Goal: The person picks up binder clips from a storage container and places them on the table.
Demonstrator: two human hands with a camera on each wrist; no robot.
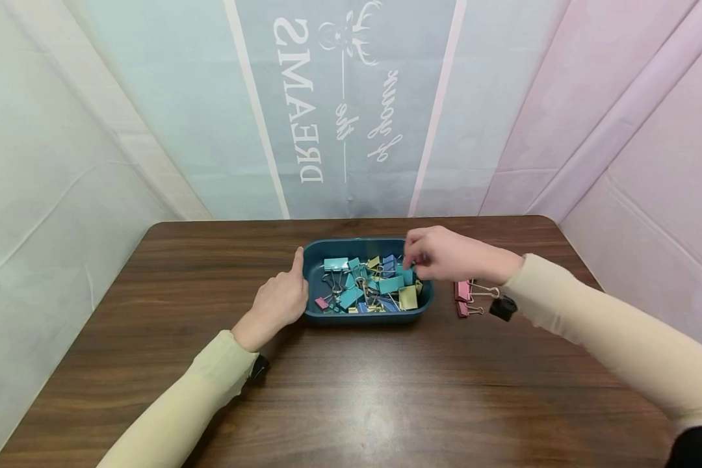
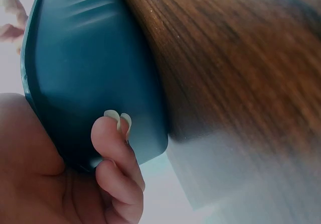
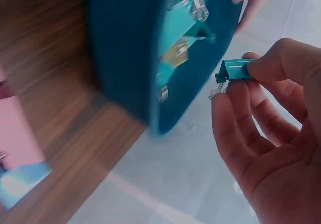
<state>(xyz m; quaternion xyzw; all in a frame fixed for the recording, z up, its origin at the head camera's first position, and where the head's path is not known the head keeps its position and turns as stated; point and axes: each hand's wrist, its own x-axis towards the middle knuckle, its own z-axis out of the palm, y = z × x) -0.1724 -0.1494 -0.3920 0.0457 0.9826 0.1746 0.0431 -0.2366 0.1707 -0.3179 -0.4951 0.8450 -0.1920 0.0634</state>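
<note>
A dark teal plastic tray (image 1: 365, 319) holds many loose binder clips, in teal, blue, yellow and pink. At its left end, my left hand (image 1: 277, 302) grips the tray, the index finger stretched along the rim. The left wrist view has the other fingers (image 2: 118, 148) curled against the outer wall. My right hand (image 1: 447, 253) is over the tray's right end. Between thumb and fingertips it pinches a small teal binder clip (image 3: 234, 71), best seen in the right wrist view, just outside the rim there.
Two pink binder clips (image 1: 462, 290) lie on the brown wooden table (image 1: 363, 396), right of the tray and beneath the right forearm. A printed cloth (image 1: 351, 195) hangs behind the table's far edge. Pale cloth walls flank both sides.
</note>
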